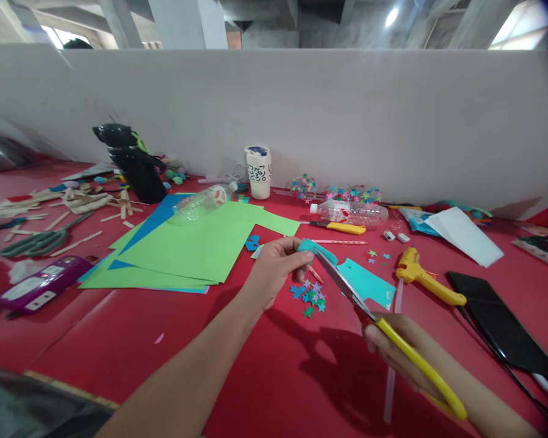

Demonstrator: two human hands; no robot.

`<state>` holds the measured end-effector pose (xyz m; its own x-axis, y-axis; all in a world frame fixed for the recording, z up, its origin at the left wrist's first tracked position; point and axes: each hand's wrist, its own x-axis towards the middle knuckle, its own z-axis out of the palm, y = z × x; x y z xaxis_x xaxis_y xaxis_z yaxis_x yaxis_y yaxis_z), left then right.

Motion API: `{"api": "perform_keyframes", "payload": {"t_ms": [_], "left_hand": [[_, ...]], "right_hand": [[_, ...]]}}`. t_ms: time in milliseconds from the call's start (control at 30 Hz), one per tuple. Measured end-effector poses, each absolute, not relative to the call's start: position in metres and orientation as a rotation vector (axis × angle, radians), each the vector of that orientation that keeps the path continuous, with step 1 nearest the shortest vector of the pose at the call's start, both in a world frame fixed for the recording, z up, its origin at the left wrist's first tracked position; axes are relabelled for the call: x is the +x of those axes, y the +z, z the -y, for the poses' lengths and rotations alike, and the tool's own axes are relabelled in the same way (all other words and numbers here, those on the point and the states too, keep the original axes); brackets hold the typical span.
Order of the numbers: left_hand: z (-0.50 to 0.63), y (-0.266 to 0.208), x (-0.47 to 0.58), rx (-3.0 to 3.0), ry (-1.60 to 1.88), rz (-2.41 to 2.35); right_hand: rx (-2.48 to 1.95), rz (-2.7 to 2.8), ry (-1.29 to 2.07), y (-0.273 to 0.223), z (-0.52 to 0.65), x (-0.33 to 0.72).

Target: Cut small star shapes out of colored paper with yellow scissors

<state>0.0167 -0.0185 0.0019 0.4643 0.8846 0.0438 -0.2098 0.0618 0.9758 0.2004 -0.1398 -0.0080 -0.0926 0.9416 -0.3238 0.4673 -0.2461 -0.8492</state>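
Note:
My left hand (278, 267) pinches a small piece of turquoise paper (322, 248) between thumb and fingers, above the table. In my right hand (393, 337) is a pair of scissors (415, 359) with yellow handles. Their blades point up and left, and the tips meet the turquoise paper near my left fingertips. Below and behind the blades lies a larger turquoise sheet (368, 283). Star-shaped confetti (310, 297) in blue, green and purple is heaped on the table just under my left hand.
Green paper sheets (187, 243) spread over the left middle of the red table (132, 347). A yellow glue gun (427, 280) and a black phone (497, 316) lie at right. Behind are a yellow cutter (344, 228), plastic bottles (351, 213), a white cup (258, 173) and a black flask (134, 167).

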Motion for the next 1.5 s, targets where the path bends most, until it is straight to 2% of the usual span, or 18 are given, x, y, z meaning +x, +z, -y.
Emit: {"api": "perform_keyframes", "payload": {"t_ms": [800,1500], "left_hand": [[0.018,0.002,0.016,1.223,0.922,-0.707],[0.024,-0.003,0.022,1.153,0.985,-0.704]], "right_hand": [[-1.782,1.636,1.191,-0.016,0.137,0.207],[-1.691,1.462,1.284,-0.011,0.143,0.202]]}}
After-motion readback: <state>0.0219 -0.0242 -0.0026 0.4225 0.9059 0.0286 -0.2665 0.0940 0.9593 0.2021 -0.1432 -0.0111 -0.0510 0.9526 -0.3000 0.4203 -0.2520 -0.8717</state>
